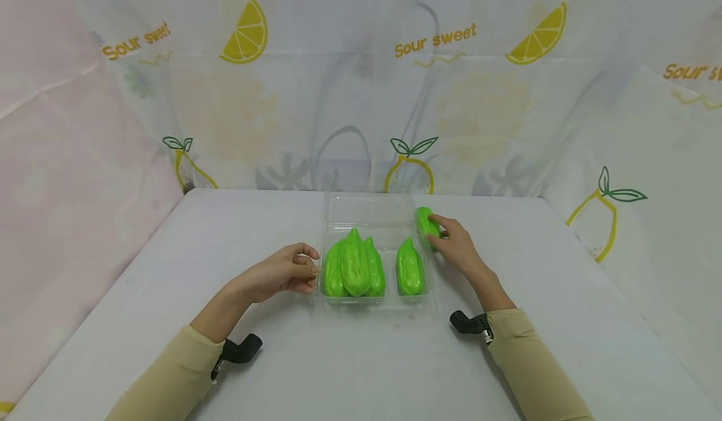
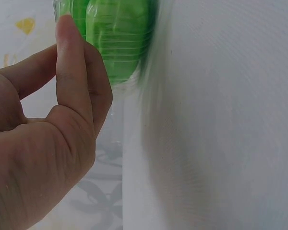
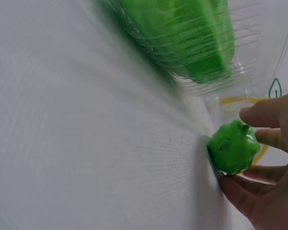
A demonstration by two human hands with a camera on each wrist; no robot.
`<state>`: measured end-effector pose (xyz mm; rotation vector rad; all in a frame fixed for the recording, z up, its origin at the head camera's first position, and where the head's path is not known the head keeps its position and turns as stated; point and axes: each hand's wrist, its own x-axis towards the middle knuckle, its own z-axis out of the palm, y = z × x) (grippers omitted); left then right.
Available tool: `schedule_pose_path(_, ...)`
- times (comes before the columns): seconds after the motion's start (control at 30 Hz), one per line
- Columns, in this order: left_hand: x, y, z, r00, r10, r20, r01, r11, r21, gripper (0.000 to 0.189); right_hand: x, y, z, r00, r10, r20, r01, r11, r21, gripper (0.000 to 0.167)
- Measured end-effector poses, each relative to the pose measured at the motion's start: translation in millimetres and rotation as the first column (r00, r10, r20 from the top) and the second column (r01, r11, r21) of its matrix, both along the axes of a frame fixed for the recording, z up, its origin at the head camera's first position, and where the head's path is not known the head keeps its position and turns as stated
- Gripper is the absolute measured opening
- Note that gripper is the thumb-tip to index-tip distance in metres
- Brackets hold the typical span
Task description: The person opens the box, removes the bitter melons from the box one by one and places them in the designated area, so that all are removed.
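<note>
A clear plastic clamshell box [image 1: 391, 239] stands on the white table with its lid raised at the back. Three bright green bitter melons [image 1: 355, 264] are bunched in its left part, and a single bitter melon [image 1: 410, 267] lies in its right part. My left hand [image 1: 287, 270] pinches the box's left edge between thumb and fingers. Just outside the box's right back corner is another bitter melon [image 3: 234, 147], on the table, with the thumb and fingers of my right hand [image 1: 458, 245] around it.
Behind the table hangs a pale cloth [image 1: 361, 95] printed with lemons and lettering, and it also runs along both sides. White tabletop [image 1: 361, 358] extends in front of the box. A black wrist camera [image 1: 241, 349] sits on the left sleeve, another [image 1: 468, 322] on the right.
</note>
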<state>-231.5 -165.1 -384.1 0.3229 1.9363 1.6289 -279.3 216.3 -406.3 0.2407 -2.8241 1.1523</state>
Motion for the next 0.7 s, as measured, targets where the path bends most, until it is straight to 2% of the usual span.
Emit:
schedule_pose_path(0.37,0.3,-0.2,-0.2,1.000,0.001,0.003,-0.001,1.000,-0.006,0.043,0.1,1,1.7,1.000,-0.019,-0.005,0.019,1.000,0.007,0.059)
schedule_pose_path(0.7,-0.8,-0.7,-0.7,1.000,-0.004,-0.001,0.004,1.000,-0.005,0.043,1.8,1,11.9,0.998,-0.037,-0.047,0.038,0.999,0.023,0.058)
